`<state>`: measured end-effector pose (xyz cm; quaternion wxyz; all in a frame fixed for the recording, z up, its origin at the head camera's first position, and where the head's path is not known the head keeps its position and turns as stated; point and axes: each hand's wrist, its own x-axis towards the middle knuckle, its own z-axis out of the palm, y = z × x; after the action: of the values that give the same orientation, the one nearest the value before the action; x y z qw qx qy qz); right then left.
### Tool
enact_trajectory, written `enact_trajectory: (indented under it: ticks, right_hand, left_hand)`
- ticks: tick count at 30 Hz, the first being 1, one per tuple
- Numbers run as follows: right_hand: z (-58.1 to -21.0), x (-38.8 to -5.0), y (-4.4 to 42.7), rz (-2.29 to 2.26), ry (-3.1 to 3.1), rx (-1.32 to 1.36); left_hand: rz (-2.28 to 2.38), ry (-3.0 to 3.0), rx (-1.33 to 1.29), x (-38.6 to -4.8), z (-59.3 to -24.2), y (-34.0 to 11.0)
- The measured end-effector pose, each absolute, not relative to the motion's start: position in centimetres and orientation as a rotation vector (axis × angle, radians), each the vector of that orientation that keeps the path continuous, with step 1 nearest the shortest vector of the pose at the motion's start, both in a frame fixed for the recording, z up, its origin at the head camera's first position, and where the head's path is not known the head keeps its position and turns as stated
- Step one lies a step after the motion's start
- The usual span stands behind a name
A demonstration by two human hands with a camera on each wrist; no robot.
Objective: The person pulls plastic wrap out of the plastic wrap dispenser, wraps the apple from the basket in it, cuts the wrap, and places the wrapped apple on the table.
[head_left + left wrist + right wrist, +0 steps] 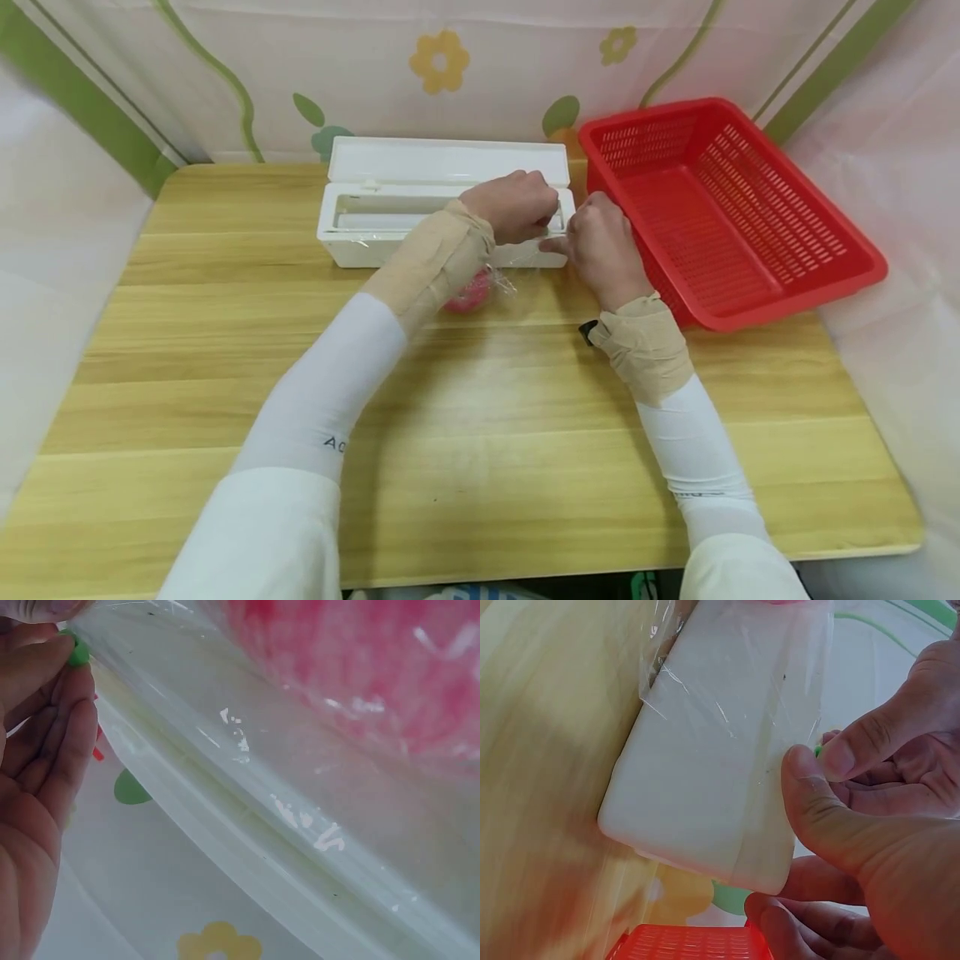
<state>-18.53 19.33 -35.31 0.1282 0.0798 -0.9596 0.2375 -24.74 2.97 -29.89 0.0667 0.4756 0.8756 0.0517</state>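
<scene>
A white cling film dispenser (pixel 442 250) with its lid raised stands at the table's back; a film roll shows inside. My left hand (pixel 513 207) reaches over its right part and pinches a small green slider (pixel 77 649) at the front edge. My right hand (pixel 603 250) grips the dispenser's right end, thumb on the edge and fingers curled around the end in the right wrist view. Clear cling film (pixel 705 697) lies across the front and hangs down. Behind the film is a round, streaked pink-red thing (pixel 471 292), partly hidden by my left forearm; its kind is unclear.
A red plastic basket (pixel 720 217) stands close to my right hand, tilted over the table's right back corner. Behind the wooden table (pixel 480 467) hangs a flowered curtain (pixel 480 108), with white cloth at both sides.
</scene>
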Motion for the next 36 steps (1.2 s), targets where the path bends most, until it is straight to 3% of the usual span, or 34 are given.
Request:
enact_trajectory:
  ticks: [28,36]
  right_hand:
    - [-34.8,-18.2,18.0,0.737,-2.839,0.301]
    - [-35.1,-19.3,18.8,1.044,-2.864,0.435]
  left_hand:
    - [0.249,2.624,1.464,-24.6,-30.4,0.0]
    - [0.25,2.637,1.446,-24.2,-30.3,0.5]
